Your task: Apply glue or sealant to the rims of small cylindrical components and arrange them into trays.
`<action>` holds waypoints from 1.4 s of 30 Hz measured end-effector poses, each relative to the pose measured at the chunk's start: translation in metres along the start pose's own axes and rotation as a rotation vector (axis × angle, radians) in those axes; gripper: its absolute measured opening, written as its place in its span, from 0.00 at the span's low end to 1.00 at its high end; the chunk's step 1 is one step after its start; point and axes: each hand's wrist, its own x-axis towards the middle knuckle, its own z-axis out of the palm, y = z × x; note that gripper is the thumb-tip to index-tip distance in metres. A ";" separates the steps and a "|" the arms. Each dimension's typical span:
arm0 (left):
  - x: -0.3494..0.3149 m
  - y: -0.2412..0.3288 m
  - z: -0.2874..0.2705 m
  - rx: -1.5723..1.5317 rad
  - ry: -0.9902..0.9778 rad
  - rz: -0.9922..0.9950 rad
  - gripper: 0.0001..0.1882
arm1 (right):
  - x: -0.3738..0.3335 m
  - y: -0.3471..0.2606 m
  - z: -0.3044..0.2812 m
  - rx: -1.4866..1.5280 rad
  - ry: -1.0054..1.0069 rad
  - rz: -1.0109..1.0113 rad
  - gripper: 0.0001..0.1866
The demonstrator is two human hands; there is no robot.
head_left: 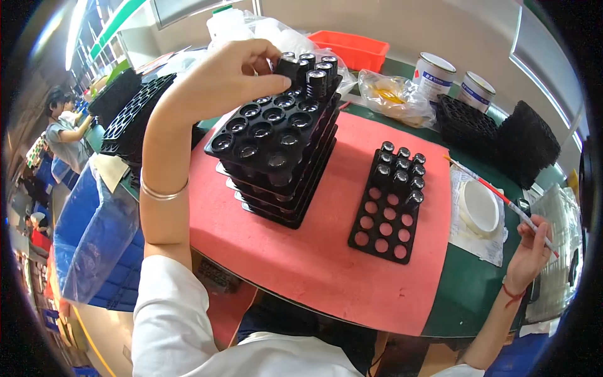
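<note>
Black, short, shiny-topped cylinder (287,74) pinched by left hand (242,72) over stacked black plastic trays (251,171): transfer step, likely; right hand (526,259) grips slim red-handled brush (492,188); next calls for steady pinch.

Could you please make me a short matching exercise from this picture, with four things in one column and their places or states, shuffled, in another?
Things:
1. Slim red stick
2. Round white dish
3. Red bin
4. Flat black tray

Places or states:
A. On the red mat, partly filled with black cylinders
B. Beyond the tray stack
C. On a pale sheet
D. In the right hand

Pairs: 1-D, 2-C, 3-B, 4-A
</note>
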 end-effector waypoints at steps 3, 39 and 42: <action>0.011 -0.023 0.007 -0.005 -0.062 -0.025 0.19 | 0.001 -0.001 -0.001 0.002 -0.047 -0.025 0.13; -0.043 0.069 0.194 0.136 -0.260 0.481 0.29 | 0.009 -0.014 0.006 -0.346 0.043 -0.111 0.12; -0.038 0.069 0.205 0.164 -0.157 0.513 0.25 | 0.008 -0.013 0.006 -0.356 0.041 -0.153 0.11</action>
